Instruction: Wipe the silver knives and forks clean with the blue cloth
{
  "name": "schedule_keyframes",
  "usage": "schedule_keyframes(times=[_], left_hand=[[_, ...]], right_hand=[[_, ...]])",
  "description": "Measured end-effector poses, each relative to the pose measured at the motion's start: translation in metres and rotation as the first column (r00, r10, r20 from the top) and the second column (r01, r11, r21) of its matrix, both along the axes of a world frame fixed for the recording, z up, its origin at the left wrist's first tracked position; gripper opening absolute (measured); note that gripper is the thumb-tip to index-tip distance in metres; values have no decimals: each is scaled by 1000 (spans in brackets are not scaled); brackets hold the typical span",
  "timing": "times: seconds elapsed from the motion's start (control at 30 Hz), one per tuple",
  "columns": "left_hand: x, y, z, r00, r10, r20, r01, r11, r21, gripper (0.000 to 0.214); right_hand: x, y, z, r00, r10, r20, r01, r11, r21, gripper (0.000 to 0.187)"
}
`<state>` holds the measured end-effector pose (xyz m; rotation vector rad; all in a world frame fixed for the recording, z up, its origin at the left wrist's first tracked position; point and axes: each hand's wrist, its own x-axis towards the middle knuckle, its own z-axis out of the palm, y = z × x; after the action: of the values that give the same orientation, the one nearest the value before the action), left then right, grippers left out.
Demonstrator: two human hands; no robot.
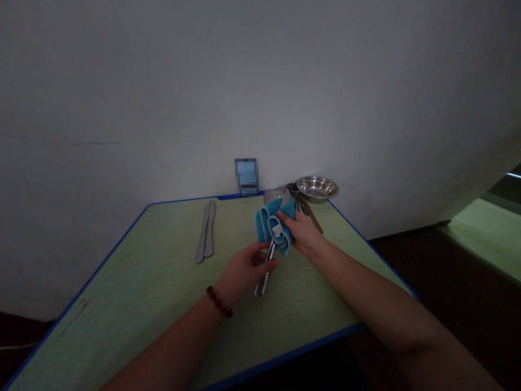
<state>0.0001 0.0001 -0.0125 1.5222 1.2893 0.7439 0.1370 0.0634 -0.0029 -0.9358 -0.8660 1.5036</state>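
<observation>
My left hand pinches the shiny handle of a metal piece of cutlery, its free end slanting down toward me. The other end disappears into a folded blue cloth with pale edging and a small white label, so its kind cannot be made out. My right hand is closed on the cloth, thumb on top, around the hidden part. To the left, two grey table knives lie side by side on the light green table, partly overlapping.
Behind the cloth lies a group of cutlery, with forks and a wooden-looking handle. A round steel bowl stands at the back right corner. A phone-like device leans against the wall. Blue edging rims the table.
</observation>
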Motion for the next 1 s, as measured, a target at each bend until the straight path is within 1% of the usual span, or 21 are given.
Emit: schedule_keyframes(times=[0.23, 0.4, 0.63, 0.8, 1.0], left_hand=[[0, -1, 4, 999, -42, 15, 42, 998, -36, 47], [0, -2, 7, 999, -53, -6, 53, 997, -55, 44], [1, -3, 7, 997, -76, 2, 76, 992, -100, 42], [-1, -4, 6, 994, -106, -7, 105, 991, -87, 44], [-4, -2, 0, 993, -120, -17, 119, 990, -71, 44]], right_hand=[[6, 6, 4, 1000, -24, -19, 23, 1000, -12, 13], [12, 14, 2, 999, -50, -19, 51, 999, 5, 11], [18, 20, 3, 994, -96, -61, 95, 995, -17, 6], [22, 22, 7, 990, -133, -49, 131, 991, -36, 7], [25, 25, 7, 988, -148, -41, 146, 989, -36, 8]])
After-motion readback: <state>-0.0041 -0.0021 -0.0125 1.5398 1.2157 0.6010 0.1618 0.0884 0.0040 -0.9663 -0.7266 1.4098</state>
